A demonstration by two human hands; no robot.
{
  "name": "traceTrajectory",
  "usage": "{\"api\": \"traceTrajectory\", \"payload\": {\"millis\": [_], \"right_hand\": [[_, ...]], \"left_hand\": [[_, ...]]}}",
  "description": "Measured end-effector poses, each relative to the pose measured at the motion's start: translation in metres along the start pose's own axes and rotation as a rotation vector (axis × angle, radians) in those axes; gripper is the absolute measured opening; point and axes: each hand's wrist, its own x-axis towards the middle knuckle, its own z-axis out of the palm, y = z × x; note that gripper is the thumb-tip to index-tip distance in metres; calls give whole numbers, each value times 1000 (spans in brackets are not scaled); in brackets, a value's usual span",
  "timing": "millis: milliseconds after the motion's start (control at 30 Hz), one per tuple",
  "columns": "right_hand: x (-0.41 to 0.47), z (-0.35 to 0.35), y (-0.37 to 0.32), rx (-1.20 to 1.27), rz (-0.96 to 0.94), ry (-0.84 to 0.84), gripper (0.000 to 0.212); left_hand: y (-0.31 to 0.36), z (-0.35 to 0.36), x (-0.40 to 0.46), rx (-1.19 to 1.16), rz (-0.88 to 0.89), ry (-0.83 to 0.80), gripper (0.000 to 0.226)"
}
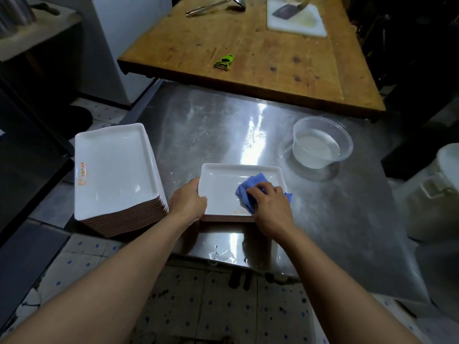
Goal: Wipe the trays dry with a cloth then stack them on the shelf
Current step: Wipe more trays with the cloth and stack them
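Resting on the steel table near its front edge was one white tray, taken as the landmark for this entry; wet streaks showed on its inner face, and brown rims of further trays showed directly beneath its near edge. Left hand: gripped the tray's left rim, thumb curled over onto the inner face, fingers wrapped round the outside. Right hand: lay on the tray's right half, fingers bent down over a blue cloth and pressing it against the tray's surface; the cloth's edge hung slightly past the tray's right rim. Stack of trays: white on top, brown edges layered below, stood to the left of the tray, near it but apart, at the table's left corner; an orange mark was printed on the top tray's left side. Clear plastic bowl: held cloudy water, stood beyond the tray and to its right, well apart. Water drops lay on the steel just left of the tray and in front of it. Wooden table: butted against the steel one, beyond the tray; on it lay a green peeler, a ladle and a white cutting board with a cleaver on top.
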Motion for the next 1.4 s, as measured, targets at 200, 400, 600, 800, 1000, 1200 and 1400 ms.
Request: {"api": "traceTrajectory", "payload": {"millis": [200, 400, 600, 800, 1000, 1200, 1400], "right_hand": [[-27, -11, 18, -46, 4, -13, 34], [-47, -27, 23, 2, 160, 6, 27], [-62, -54, 32, 224, 239, 157, 20], [-73, -69, 45, 459, 315, 222, 16], [-82, -63, 54, 537, 351, 253, 10], [-90, -60, 54, 606, 365, 261, 15], [-94, -68, 47, 732, 372, 320, 20]], "left_hand": [[7, 0, -2, 26, -33, 14, 53], [15, -2, -8, 119, -37, 35, 45], [35, -2, -39, 305, -54, 128, 48], [61, 23, -62, 422, 409, 83, 36], [66, 43, -65, 594, 472, 95, 18], [64, 37, -70, 656, 569, 143, 20], [78, 15, -80, 573, 747, 246, 25]]}}
